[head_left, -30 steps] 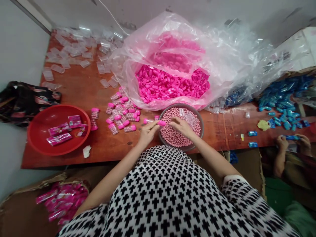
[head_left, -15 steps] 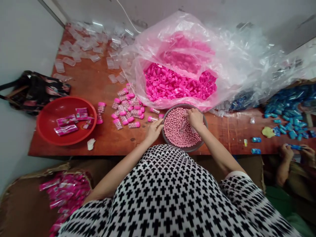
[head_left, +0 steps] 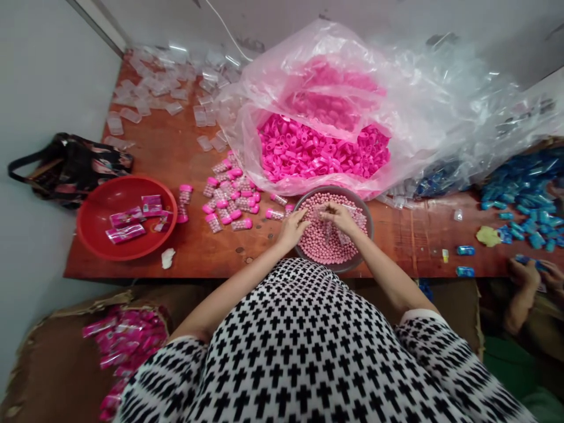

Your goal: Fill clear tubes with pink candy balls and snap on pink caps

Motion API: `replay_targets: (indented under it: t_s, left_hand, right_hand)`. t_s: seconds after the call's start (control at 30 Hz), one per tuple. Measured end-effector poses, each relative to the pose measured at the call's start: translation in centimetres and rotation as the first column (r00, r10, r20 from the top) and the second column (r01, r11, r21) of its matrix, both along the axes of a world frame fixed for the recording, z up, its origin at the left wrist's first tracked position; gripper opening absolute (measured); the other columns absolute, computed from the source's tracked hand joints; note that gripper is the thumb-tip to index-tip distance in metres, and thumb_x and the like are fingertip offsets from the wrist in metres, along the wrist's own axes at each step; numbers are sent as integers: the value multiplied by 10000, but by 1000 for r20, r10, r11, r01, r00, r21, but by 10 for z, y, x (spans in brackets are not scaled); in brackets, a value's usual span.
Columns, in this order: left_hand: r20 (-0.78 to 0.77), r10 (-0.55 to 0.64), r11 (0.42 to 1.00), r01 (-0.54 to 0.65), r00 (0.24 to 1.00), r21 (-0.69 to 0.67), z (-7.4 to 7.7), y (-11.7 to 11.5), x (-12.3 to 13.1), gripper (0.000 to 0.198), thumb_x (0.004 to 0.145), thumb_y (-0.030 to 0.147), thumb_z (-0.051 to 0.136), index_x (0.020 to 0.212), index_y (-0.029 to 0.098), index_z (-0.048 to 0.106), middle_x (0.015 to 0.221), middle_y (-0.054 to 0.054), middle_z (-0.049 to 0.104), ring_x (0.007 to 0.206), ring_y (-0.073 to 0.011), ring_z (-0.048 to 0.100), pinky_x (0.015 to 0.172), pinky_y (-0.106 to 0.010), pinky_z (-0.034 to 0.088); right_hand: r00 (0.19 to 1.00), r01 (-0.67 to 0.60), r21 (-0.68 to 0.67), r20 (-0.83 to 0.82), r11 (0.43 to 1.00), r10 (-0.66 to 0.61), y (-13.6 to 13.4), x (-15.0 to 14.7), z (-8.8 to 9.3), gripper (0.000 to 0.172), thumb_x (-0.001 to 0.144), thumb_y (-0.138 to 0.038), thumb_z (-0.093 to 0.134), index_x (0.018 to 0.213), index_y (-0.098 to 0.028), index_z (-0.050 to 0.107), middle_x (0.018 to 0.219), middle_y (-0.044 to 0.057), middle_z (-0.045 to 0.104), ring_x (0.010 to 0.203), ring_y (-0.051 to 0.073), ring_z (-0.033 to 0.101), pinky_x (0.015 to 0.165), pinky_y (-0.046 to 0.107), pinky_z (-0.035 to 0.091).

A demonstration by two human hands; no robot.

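Left hand [head_left: 291, 230] and right hand [head_left: 339, 216] drawn together since the earlier frame, right hand pinching a clear plastic tube [head_left: 328, 230], left hand open just beside it, pink balls [head_left: 319, 244] in a grey bowl [head_left: 333, 192] beneath both hands

Wooden table [head_left: 170, 158] carries a red basin [head_left: 94, 202]; a bowl of pink beads [head_left: 321, 235]; what look like clear tubes [head_left: 154, 88].

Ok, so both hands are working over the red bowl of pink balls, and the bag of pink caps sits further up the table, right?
Not the red bowl: the head view shows the left hand and right hand over a grey bowl of pink balls. The red bowl holds pink packs. The bag of pink caps is as you said.
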State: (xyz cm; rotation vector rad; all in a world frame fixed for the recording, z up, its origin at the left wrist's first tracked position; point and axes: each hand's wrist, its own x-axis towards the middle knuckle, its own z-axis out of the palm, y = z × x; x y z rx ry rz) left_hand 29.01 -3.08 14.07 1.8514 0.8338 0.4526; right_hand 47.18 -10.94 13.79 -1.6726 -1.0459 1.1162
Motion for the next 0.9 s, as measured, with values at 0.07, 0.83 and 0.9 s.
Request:
replay_targets:
  t_s: [0.07, 0.83, 0.9]
  left_hand:
    - [19, -16, 999, 17, 1000, -39, 0, 0, 8, 396, 807, 217, 618, 1195, 140, 601, 1207, -117, 632, 1112, -229, 589, 998, -387, 441]
    - [43, 49, 997, -46, 998, -69, 16, 0, 7, 176, 795, 299, 639, 906, 195, 727, 927, -29, 735, 824, -175, 662, 803, -295, 503]
    - [22, 114, 991, -112, 993, -79, 12, 5, 1, 192, 798, 274, 632, 950, 194, 718, 975, -36, 730, 858, -179, 665, 825, -308, 503]
  right_hand:
    - [994, 25, 16, -109, 1000, -23, -7, -3, 7, 260, 716, -364, 634, 895, -174, 619, 784, -11, 612, 691, 128, 533, 694, 268, 438]
    - [482, -456, -291, 714, 841, 508, 9, 15, 54, 222, 881, -172, 453, 1013, -131, 627, 1026, 157, 630, 992, 250, 527, 905, 378, 368]
    - [403, -357, -381, 761, 853, 508, 17, 26, 44, 247, 882, -117, 394, 944, -90, 632, 988, 195, 623, 966, 259, 521, 895, 388, 356]
